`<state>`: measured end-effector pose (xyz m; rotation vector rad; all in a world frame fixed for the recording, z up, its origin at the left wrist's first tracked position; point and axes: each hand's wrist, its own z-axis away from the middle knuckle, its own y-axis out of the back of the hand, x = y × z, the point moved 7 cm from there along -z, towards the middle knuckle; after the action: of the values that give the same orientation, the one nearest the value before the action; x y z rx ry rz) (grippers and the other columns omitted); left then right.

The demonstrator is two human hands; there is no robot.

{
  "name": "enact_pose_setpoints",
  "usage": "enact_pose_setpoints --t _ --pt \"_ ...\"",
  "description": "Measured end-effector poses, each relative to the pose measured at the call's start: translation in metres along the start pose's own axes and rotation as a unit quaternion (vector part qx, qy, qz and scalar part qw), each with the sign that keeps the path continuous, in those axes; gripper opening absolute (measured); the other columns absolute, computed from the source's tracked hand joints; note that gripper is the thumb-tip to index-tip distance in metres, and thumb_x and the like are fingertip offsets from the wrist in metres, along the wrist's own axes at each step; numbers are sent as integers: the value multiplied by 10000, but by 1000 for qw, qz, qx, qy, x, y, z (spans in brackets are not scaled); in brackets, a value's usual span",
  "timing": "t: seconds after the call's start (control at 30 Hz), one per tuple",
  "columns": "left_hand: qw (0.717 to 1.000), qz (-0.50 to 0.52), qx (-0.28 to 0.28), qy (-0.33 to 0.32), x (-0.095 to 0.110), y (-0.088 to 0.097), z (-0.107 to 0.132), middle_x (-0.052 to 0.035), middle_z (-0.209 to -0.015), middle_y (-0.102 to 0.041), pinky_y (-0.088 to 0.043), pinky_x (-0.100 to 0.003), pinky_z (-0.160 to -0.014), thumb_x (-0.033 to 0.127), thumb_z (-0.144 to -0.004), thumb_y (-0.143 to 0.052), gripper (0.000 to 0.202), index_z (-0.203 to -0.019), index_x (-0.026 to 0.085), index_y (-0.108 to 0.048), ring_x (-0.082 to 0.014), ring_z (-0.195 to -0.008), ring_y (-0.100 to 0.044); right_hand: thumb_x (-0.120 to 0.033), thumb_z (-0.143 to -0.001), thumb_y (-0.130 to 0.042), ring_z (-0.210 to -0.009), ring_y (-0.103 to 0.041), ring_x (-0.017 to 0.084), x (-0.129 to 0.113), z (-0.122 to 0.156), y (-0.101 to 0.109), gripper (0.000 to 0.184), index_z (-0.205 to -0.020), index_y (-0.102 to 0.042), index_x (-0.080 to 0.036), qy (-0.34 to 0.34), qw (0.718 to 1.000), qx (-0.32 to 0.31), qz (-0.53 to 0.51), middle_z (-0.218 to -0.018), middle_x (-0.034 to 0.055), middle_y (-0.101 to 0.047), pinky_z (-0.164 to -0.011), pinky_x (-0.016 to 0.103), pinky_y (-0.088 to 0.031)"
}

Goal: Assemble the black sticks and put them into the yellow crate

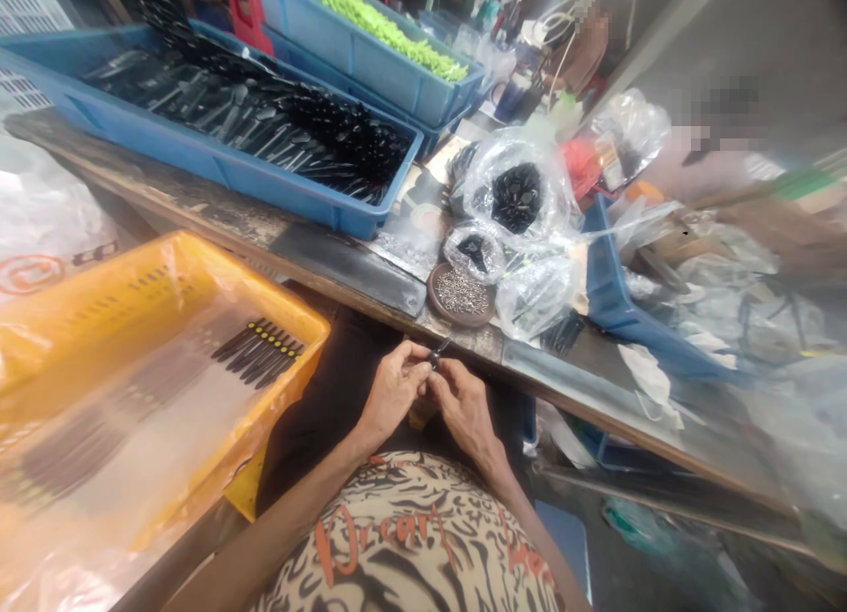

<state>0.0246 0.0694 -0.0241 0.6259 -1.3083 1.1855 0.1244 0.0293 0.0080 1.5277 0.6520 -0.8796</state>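
A worn wooden worktop (165,193) is bearing the day's load – a blue plastic tray (218,167) of black parts, a brown dish (461,319) of metal pins, clear plastic bags (535,299) – crowding its surface.

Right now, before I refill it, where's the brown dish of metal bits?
In the head view, the brown dish sits on the wooden bench, just beyond the hands, below a small clear bag of black pieces.

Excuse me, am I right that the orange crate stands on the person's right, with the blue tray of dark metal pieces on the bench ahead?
Not quite: the head view shows the orange crate on the person's left, not right. The blue tray of dark metal pieces on the bench ahead stands as you said.
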Motion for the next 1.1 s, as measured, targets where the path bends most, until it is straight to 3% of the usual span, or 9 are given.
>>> enact_pose_setpoints --t 0.63,1.1 --pt "1000 -1 5 -20 7 -6 3 52 -542 -489 -313 -150 -417 237 -757 -544 114 -826 147 -547 -55 -457 -423 -288 -855 -467 -681 -611 168 -2 1 6 215 -912 -607 -136 18 1000 12 -18 -759 53 -644 -646 267 -484" --pt "1000 -9 -20 -17 31 -39 11 58 -534 -473 -299 -150 -411 236 -747 -551 110 -808 150 -518 -57 -456 -405 -303 -844 -505 -584 -600 145 1 12 35 199 -920 -612 -153 14 990 73 -116 -678 19 -648 -534 233 -483"
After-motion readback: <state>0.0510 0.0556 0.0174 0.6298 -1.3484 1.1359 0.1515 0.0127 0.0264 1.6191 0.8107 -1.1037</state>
